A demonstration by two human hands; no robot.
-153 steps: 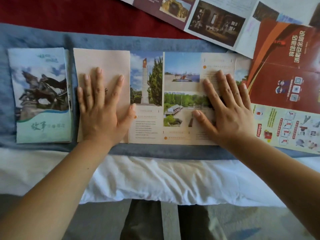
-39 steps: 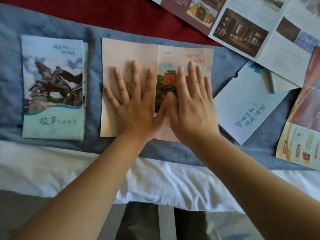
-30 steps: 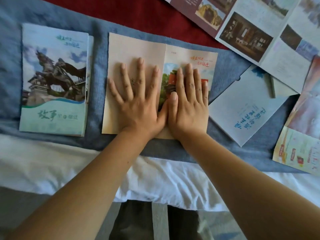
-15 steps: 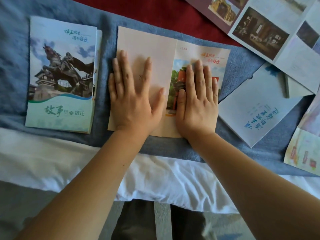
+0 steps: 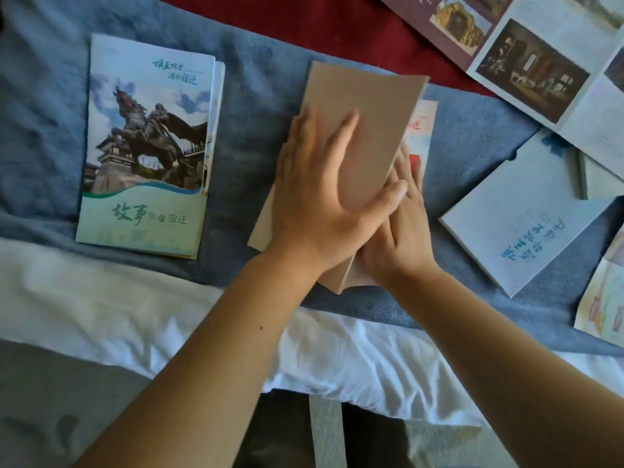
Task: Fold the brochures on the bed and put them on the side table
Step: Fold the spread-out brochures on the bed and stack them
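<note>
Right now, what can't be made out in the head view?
Right hand, fingertips: head view, under the flap and left hand.
Brochure cover: head view, mostly hidden by the flap.
Open brochure: head view, cut off by top and right edges.
Side table: outside the frame.

The tan rectangular paper brochure [image 5: 364,106] in the middle presents a plain, uncoated, matt face on its raised panel. To the left, the blue-green paper brochure with a horse-statue cover [image 5: 145,143] is smooth printed stock with a faint sheen. To the right, the pale blue rectangular paper leaflet [image 5: 516,214] appears matt. The large unfolded photo-printed paper brochure [image 5: 530,65], far right, is smooth. The blue cloth blanket [image 5: 253,96] has a soft, fuzzy nap. The dark red cloth cover [image 5: 304,18], farther off, appears matt. The white cloth sheet [image 5: 337,349], near, is thin, smooth and creased.
</note>
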